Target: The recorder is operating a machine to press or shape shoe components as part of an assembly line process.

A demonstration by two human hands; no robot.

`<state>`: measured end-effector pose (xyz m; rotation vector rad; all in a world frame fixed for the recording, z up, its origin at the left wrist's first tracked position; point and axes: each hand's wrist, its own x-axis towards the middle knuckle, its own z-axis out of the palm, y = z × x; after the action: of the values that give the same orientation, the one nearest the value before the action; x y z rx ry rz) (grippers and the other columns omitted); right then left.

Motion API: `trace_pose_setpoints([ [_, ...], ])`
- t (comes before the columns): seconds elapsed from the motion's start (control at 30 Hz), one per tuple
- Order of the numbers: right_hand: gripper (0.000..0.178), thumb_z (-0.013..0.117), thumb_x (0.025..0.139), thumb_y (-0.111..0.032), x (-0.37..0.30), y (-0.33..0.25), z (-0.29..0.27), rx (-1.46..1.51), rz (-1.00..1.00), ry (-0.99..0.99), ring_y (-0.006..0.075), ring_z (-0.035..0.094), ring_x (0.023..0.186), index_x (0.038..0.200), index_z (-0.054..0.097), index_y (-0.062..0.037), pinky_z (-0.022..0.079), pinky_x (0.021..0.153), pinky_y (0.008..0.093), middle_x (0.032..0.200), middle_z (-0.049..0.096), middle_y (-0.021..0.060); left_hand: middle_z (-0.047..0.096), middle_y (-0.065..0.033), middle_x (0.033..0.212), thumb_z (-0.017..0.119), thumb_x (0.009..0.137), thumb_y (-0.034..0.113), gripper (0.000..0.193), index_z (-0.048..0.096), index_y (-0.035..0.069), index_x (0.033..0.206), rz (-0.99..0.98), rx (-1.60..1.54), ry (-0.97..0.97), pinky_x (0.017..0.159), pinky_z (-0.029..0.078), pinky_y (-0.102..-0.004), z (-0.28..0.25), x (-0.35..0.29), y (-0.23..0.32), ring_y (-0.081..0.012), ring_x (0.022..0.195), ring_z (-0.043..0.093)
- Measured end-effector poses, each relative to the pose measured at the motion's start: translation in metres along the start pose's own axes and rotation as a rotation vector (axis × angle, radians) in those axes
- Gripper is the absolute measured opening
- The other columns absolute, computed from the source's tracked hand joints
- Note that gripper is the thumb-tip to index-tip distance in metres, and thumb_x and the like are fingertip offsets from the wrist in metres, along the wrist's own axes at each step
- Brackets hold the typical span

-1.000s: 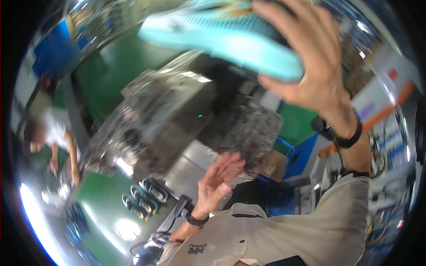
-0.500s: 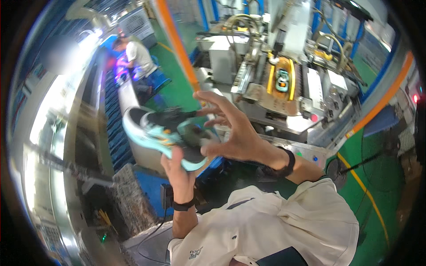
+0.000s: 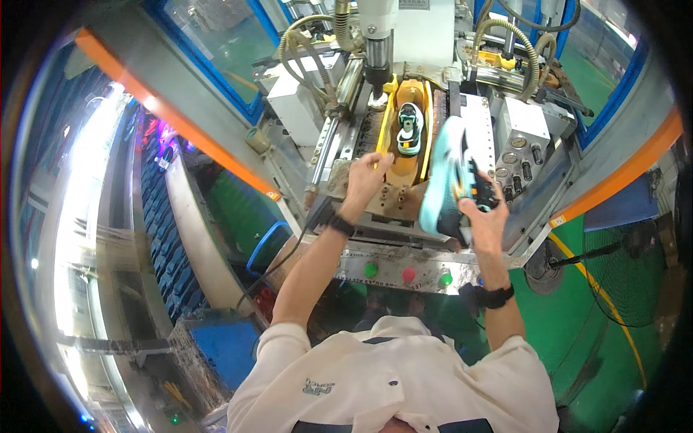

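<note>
My right hand [image 3: 487, 216] grips a teal, white and black sports shoe [image 3: 440, 187] around its dark upper. It holds the shoe on its side, toe up, over the right front of the machine. My left hand [image 3: 367, 180] reaches to the near left end of a yellow-sided cradle [image 3: 393, 169]. Its fingers are loosely bent and slightly apart, with no item visible in them; whether they touch the cradle's edge I cannot tell. Inside the cradle lies another sports shoe [image 3: 409, 130], black, white and mint, apart from both hands.
A vertical metal cylinder [image 3: 377, 54] stands behind the cradle on the left. Orange-edged posts [image 3: 180, 119] flank the machine. Coloured push buttons [image 3: 408, 275] line its front panel. To the left runs a conveyor with a blue ridged surface [image 3: 162, 224]. A fan [image 3: 621, 267] stands at right.
My view has swung from the conveyor side to the machine. The teal shoe, held by my left hand earlier, is now in my right. My left hand has moved to the cradle.
</note>
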<state>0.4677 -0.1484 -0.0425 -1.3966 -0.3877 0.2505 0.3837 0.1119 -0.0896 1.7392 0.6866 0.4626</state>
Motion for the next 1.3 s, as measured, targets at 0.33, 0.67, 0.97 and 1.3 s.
trace_pose_setpoints([
  [0.33, 0.053, 0.07, 0.074, -0.001, 0.04, -0.005, -0.054, -0.366, -0.062, 0.322, 0.013, 0.061, 0.092, 0.125, 0.057, 0.0003, 0.05, 0.084, 0.0254, 0.107, 0.063, 0.0073, 0.069, -0.0257, 0.094, 0.074, 0.072, 0.029, 0.041, 0.065, -0.001, 0.099, 0.083, 0.537, 0.339, 0.081, 0.052, -0.0477, 0.101, 0.187, -0.067, -0.0415, 0.091, 0.067],
  [0.67, 0.054, 0.08, 0.065, -0.027, 0.235, -0.005, 0.033, -0.864, 0.097, -0.002, 0.0244, 0.067, 0.084, 0.107, 0.066, 0.0031, 0.052, 0.079, 0.0343, 0.094, 0.07, 0.0159, 0.065, -0.0054, 0.078, 0.071, 0.082, 0.012, 0.016, 0.066, -0.003, 0.083, -0.345, -0.711, 0.005, 0.064, 0.05, -0.0257, -0.011, 0.058, -0.018, -0.0122, 0.073, 0.063],
  [0.97, 0.051, 0.072, 0.075, -0.026, 0.275, 0.16, 0.177, -1.296, -0.06, -0.121, 0.0375, 0.069, 0.096, 0.111, 0.057, 0.0062, 0.056, 0.081, 0.0418, 0.103, 0.069, 0.0246, 0.067, -0.0103, 0.107, 0.064, 0.084, 0.006, 0.038, 0.059, -0.01, 0.118, -0.335, -0.589, 0.317, 0.087, 0.049, -0.0267, -0.16, -0.153, 0.016, -0.0151, 0.096, 0.063],
  [1.3, 0.055, 0.069, 0.081, -0.019, 0.168, 0.141, 0.195, -0.964, -0.69, -0.116, 0.0418, 0.063, 0.096, 0.126, 0.046, 0.0034, 0.053, 0.084, 0.0446, 0.114, 0.061, 0.0242, 0.069, -0.0068, 0.091, 0.067, 0.089, 0.006, 0.017, 0.062, -0.002, 0.104, -0.244, -0.612, 1.085, 0.063, 0.057, -0.0257, -0.153, -0.307, -0.019, -0.0135, 0.075, 0.068],
])
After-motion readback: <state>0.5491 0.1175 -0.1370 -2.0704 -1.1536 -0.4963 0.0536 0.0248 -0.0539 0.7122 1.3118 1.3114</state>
